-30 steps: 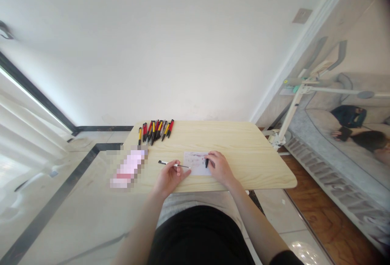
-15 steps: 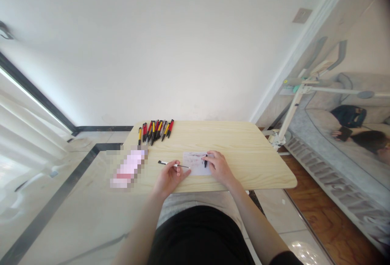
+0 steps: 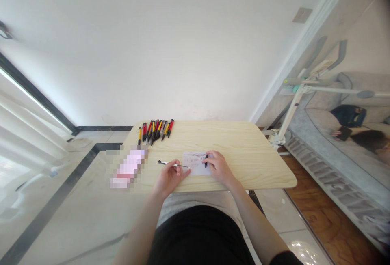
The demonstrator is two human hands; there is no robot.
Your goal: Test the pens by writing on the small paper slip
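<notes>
My left hand is closed around a white pen barrel with a black end; a thin refill sticks out of it to the right. Its thumb rests by the lower left edge of a small white paper covered with pen scribbles. Over the right side of that paper, my right hand pinches a short black pen part, held nearly upright against the sheet. The fingers hide some of this part, so its full shape does not show.
Several red, yellow and black pens lie bunched at the table's back left. A blurred-out pink phone-like object is at the left edge of the wooden table. To the right are a white metal frame and a person on a grey sofa.
My right hand and the black pen part have shifted very slightly on the paper. My left hand keeps its place with the white barrel.
</notes>
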